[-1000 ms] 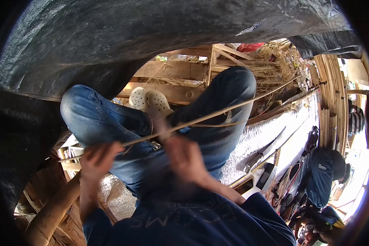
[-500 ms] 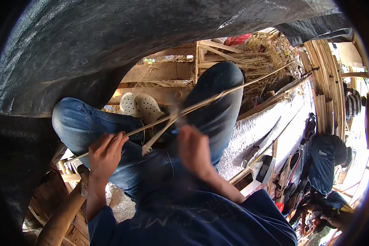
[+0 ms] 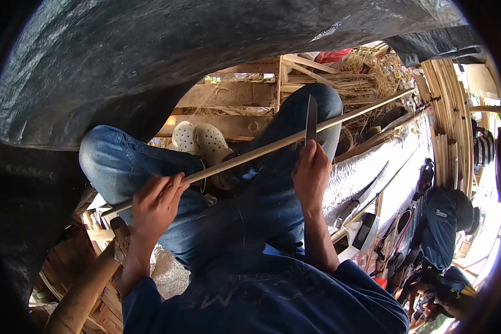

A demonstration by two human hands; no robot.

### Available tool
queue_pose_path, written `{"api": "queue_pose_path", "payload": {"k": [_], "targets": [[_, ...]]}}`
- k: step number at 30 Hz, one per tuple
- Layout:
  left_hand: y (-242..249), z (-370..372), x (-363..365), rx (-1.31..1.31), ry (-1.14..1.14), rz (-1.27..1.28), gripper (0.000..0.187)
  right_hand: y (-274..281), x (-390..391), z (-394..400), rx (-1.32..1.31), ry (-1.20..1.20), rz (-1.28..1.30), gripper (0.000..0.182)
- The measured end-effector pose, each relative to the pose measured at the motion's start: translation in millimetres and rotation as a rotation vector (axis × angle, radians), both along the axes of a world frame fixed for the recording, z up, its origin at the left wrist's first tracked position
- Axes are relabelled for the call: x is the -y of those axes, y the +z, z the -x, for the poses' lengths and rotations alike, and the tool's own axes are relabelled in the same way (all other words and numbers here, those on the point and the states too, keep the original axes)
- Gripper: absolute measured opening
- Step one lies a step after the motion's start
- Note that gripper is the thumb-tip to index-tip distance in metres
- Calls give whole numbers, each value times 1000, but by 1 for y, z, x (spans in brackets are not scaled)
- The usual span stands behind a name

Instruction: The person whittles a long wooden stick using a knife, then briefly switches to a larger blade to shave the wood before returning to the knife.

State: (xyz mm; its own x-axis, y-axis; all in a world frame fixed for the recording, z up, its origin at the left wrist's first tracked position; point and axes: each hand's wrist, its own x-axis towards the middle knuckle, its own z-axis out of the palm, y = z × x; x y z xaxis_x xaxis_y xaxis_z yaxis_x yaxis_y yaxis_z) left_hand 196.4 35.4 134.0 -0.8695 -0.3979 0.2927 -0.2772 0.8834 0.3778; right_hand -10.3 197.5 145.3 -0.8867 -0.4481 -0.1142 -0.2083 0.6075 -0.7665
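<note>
A long, thin wooden strip slants across both jeans-clad legs, rising towards the upper right. My left hand is closed round its lower part, near the left thigh. In my right hand is a knife, held by its handle with the blade pointing up. The blade stands at the strip, over the right knee; whether the two touch I cannot tell. The fist hides the knife's handle.
Black sheeting hangs across the top and left. Pale clogs stand between the legs. A long blade lies on silvery sheeting at the right, near a blue bag. A wooden pole is at lower left.
My right hand has moved right and up, and the knife now shows clearly. The short sliver that hung below the strip no longer shows there. My left hand has shifted slightly right.
</note>
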Motion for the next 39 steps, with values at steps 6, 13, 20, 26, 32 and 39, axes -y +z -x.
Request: {"api": "queue_pose_path", "payload": {"k": [6,13,20,26,32,39], "targets": [[10,-2,-5,16,51,-171,27,-29,2,-55,-30,298,155,20],[10,3,-3,22,112,-341,16,-30,7,-54,-56,277,143,16],[-4,-3,-10,-211,11,-20,24,-6,-5,-19,31,115,-75,15],[-7,-8,-9,-219,-12,28,28,-29,-13,-32,3,195,105,19],[-8,-7,-13,-215,-1,19,23,-23,3,-72,-98,433,96,23],[20,-57,8,16,212,149,22,-6,-14,20,237,-226,214,40]]}}
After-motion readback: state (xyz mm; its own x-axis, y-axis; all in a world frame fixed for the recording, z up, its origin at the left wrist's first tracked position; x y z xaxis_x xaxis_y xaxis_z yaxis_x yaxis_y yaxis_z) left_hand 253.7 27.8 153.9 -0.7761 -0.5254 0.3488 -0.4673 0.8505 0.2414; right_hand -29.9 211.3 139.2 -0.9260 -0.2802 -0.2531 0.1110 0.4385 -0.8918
